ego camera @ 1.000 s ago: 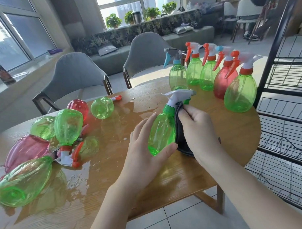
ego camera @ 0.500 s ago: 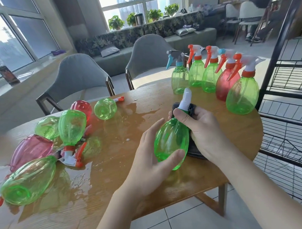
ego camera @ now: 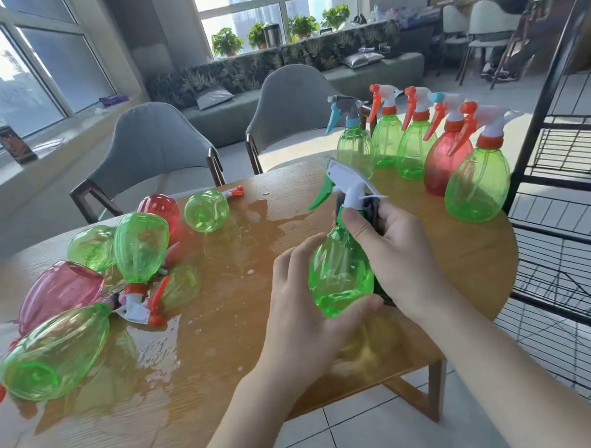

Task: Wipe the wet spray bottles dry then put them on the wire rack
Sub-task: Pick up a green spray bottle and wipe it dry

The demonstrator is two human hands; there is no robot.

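Beside the black wire rack (ego camera: 556,186) stand four green bottles and one red bottle (ego camera: 445,165), orange-triggered but one blue.

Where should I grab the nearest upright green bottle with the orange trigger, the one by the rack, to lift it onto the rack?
Probably best at the narrow neck just under the orange collar of that green bottle, coming from the near side with the right hand. The wide round body is harder to close fingers around, the trigger points left, and the red bottle stands close behind it.
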